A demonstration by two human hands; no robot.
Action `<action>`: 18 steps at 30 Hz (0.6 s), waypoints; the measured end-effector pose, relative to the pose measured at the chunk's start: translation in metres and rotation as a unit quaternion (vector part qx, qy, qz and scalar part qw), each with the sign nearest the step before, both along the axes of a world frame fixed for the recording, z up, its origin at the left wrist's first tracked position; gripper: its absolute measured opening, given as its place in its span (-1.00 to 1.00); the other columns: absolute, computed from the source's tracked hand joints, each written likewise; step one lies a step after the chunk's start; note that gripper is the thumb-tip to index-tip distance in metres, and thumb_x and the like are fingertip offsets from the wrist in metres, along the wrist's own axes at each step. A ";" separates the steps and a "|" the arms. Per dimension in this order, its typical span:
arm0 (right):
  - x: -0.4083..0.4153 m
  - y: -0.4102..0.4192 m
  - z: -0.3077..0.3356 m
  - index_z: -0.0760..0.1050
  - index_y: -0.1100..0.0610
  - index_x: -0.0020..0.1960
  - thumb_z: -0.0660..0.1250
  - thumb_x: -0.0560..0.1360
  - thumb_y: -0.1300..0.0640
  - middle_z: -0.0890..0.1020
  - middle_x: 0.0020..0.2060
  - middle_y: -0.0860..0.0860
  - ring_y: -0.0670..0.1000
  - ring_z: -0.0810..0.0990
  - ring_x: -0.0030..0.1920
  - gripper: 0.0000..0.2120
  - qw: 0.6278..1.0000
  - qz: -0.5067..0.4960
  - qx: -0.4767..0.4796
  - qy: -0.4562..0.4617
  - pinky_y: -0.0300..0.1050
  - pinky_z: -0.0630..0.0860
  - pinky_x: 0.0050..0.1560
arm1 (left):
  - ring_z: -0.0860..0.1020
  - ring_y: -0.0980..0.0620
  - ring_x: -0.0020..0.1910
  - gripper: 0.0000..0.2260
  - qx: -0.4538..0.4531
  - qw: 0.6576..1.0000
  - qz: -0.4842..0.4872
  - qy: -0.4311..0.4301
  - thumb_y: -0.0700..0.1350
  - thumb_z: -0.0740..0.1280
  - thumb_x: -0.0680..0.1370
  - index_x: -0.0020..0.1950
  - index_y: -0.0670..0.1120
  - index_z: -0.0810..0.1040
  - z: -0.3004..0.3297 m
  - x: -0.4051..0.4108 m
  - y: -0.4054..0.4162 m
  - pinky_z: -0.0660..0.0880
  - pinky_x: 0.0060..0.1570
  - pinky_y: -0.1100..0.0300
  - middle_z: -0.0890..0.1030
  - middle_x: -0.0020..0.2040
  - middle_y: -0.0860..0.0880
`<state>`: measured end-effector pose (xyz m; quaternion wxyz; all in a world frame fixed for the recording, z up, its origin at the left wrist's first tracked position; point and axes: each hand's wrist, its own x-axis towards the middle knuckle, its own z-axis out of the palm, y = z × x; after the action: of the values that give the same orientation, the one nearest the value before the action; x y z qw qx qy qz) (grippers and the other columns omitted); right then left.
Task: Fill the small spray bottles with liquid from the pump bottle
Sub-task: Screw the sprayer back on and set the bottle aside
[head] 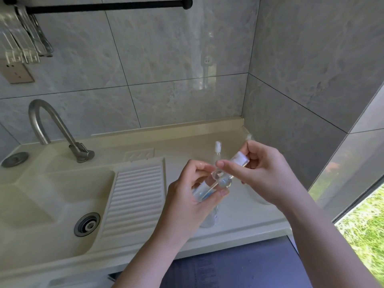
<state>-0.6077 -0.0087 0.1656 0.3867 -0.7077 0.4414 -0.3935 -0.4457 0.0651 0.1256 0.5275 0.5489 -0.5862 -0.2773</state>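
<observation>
Head view. My left hand (pixel 193 196) curls round a small clear plastic spray bottle with blue print (pixel 202 193), tilted over the cream moulded counter (pixel 187 140); my right hand (pixel 259 173) pinches a second clear bottle with a white collar (pixel 241 160), mouths apparently brought together for transfer. A slim white-nozzled sprayer (pixel 217 151) stands behind. The clear bottle standing below my hands (pixel 209 217), perhaps the pump bottle, is mostly hidden; liquid levels are unreadable.

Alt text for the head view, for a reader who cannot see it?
Over a cream counter, the left hand grips a small clear bottle while the right hand holds a white-capped spray bottle tilted. A sink and faucet lie left.
</observation>
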 end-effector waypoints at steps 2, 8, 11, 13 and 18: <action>0.001 0.004 0.000 0.34 0.16 -0.35 0.50 0.27 -0.33 0.48 -0.52 -0.01 -0.04 0.36 -0.47 -0.41 0.996 -0.040 -0.050 0.064 -0.15 0.30 -0.38 | 0.63 0.18 0.07 -0.65 -0.009 1.000 0.006 -0.016 -0.14 0.57 0.41 0.05 0.01 0.46 0.000 0.000 0.001 0.44 0.08 0.40 0.68 0.00 0.16; -0.008 0.006 0.006 0.58 -0.13 0.01 0.26 0.35 -0.50 0.67 -0.17 -0.17 -0.19 0.64 -0.12 -0.49 0.995 -0.022 -0.036 0.087 -0.13 0.56 -0.06 | 0.62 0.19 0.07 -0.66 -0.015 0.999 0.025 -0.021 -0.14 0.57 0.40 0.03 0.06 0.49 0.003 -0.001 -0.001 0.50 0.05 0.31 0.67 -0.01 0.18; -0.020 -0.001 0.014 0.58 -0.12 0.26 0.48 0.45 0.00 0.68 0.10 -0.11 -0.05 0.67 0.06 -0.61 0.991 0.128 0.024 0.025 -0.02 0.58 0.18 | 0.62 0.20 0.07 -0.65 -0.019 0.999 0.038 -0.034 -0.13 0.58 0.39 0.02 0.09 0.48 0.004 0.002 -0.001 0.51 0.02 0.32 0.67 -0.01 0.18; -0.024 -0.002 0.013 0.64 0.02 0.18 0.49 0.45 0.21 0.72 0.01 0.00 0.08 0.70 0.02 -0.69 0.987 0.155 0.039 -0.004 0.08 0.58 0.21 | 0.61 0.22 0.09 -0.63 -0.029 0.997 0.043 -0.057 -0.13 0.59 0.38 0.02 0.12 0.48 0.005 0.002 -0.001 0.49 0.02 0.38 0.65 0.01 0.19; -0.015 0.003 0.014 0.62 0.12 -0.27 0.48 0.37 -0.19 0.69 -0.39 0.00 0.00 0.67 -0.38 -0.64 0.998 0.023 0.024 0.053 -0.16 0.61 -0.20 | 0.59 0.19 0.13 -0.60 -0.071 0.986 0.060 -0.137 -0.12 0.59 0.37 0.04 0.14 0.45 0.005 0.001 -0.001 0.44 0.11 0.37 0.65 0.06 0.22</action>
<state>-0.6228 -0.0056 0.1794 0.3885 -0.7278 0.4545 -0.3357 -0.4446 0.0645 0.1308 0.4955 0.5771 -0.6369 -0.1255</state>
